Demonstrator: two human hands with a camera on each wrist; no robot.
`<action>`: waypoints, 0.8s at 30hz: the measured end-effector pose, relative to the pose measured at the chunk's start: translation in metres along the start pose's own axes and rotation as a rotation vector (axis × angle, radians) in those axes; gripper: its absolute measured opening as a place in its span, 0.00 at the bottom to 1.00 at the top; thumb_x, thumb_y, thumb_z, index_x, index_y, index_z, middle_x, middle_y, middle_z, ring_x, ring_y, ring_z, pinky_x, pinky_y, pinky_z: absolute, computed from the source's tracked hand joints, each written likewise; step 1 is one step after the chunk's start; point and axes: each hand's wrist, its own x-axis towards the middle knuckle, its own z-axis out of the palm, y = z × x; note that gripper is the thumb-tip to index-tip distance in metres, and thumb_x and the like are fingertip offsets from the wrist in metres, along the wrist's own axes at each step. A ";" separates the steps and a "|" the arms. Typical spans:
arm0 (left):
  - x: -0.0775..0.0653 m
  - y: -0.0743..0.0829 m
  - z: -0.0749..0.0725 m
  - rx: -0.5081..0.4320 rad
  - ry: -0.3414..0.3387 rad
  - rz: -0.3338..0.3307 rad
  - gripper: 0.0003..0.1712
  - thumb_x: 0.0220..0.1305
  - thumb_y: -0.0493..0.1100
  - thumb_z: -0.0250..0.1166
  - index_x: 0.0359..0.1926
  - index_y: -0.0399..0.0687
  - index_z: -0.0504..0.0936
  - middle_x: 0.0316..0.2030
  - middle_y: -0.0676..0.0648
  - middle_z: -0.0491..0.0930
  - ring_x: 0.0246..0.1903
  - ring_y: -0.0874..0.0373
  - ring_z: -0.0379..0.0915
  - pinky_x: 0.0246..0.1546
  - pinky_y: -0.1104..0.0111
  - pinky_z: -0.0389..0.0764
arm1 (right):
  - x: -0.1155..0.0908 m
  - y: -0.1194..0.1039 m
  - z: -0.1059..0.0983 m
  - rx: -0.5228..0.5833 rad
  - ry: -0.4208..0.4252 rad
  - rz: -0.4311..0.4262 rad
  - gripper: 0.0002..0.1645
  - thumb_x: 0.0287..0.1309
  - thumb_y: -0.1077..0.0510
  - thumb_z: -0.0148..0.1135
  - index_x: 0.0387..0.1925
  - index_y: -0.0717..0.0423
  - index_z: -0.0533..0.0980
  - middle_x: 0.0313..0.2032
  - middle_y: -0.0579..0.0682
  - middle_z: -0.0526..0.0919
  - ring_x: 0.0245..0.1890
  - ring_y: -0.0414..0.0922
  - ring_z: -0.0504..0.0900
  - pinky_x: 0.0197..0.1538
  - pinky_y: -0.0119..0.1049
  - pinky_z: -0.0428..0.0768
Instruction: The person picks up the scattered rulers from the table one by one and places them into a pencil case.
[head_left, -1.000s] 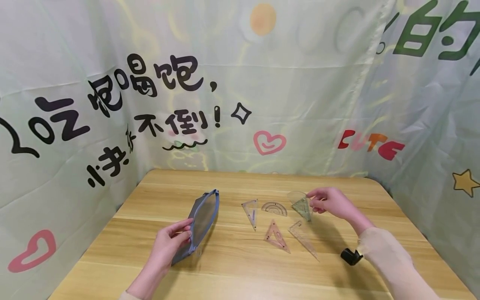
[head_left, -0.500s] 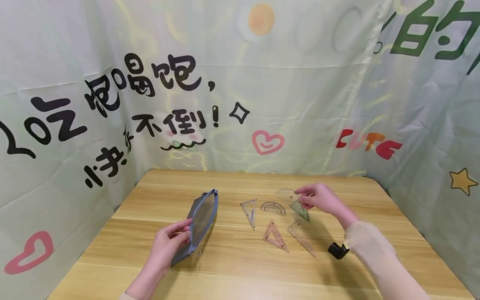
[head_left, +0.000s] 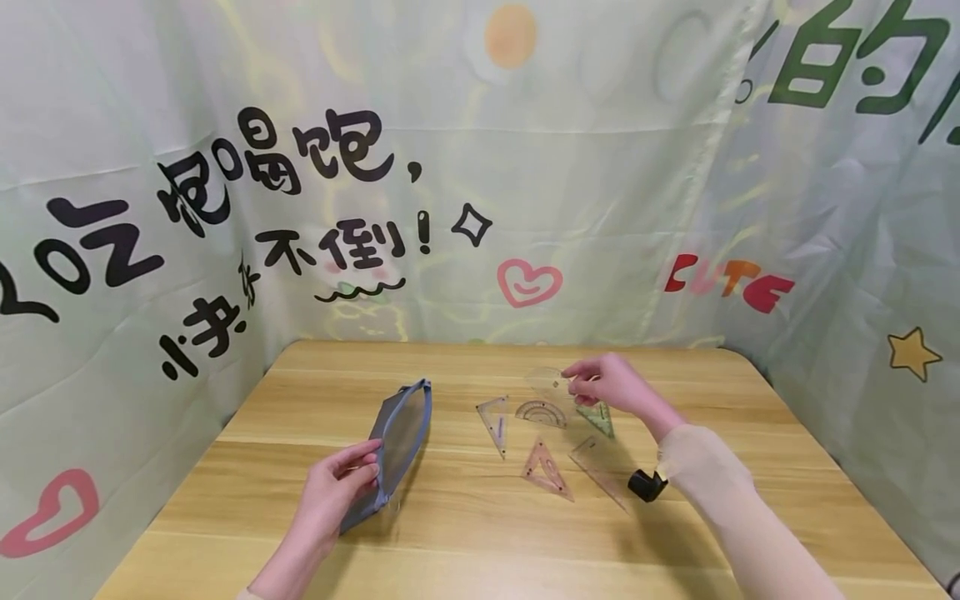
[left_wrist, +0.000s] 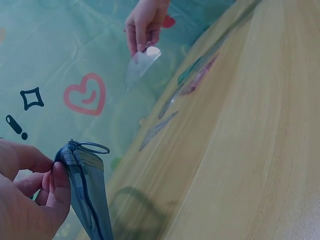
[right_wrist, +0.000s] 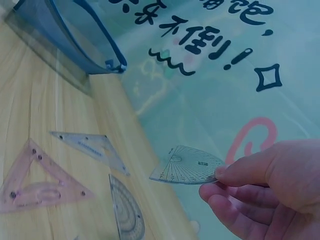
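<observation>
two hands, a pencil pouch and a lifted protractor

a person sits at a wooden table (head_left: 465,533) with printed fabric backdrops around it. the left hand (head_left: 337,492) grips the near end of a blue zip pouch (head_left: 397,442), fingers curled round its edge, holding it up on its side with the mouth apparently open.

the right hand (head_left: 611,387) is raised above the far middle of the table. thumb and fingertips (right_wrist: 225,175) pinch the edge of a clear protractor (right_wrist: 187,170), held off the surface and roughly level.

below and beside that hand, lying flat on the table: another clear protractor (head_left: 542,413), a clear set square (head_left: 495,421), a pink set square (head_left: 546,471), a green set square (head_left: 597,417) and a long clear set square (head_left: 596,471). a small black device (head_left: 647,485) is strapped at the right wrist.
</observation>
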 end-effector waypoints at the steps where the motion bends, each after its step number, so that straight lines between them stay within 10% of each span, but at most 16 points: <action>1: 0.000 0.000 0.000 -0.002 0.000 0.000 0.24 0.63 0.29 0.63 0.61 0.34 0.77 0.40 0.52 0.80 0.37 0.62 0.77 0.38 0.76 0.84 | 0.002 -0.001 0.001 -0.004 0.001 0.002 0.18 0.64 0.65 0.60 0.54 0.69 0.78 0.35 0.65 0.86 0.29 0.44 0.85 0.37 0.44 0.88; 24: 0.000 -0.001 0.001 -0.024 0.000 0.007 0.25 0.63 0.28 0.61 0.62 0.33 0.75 0.41 0.50 0.80 0.37 0.63 0.77 0.38 0.76 0.84 | 0.025 -0.030 0.027 0.029 -0.041 -0.022 0.17 0.62 0.65 0.62 0.52 0.66 0.79 0.33 0.62 0.86 0.27 0.44 0.85 0.37 0.42 0.88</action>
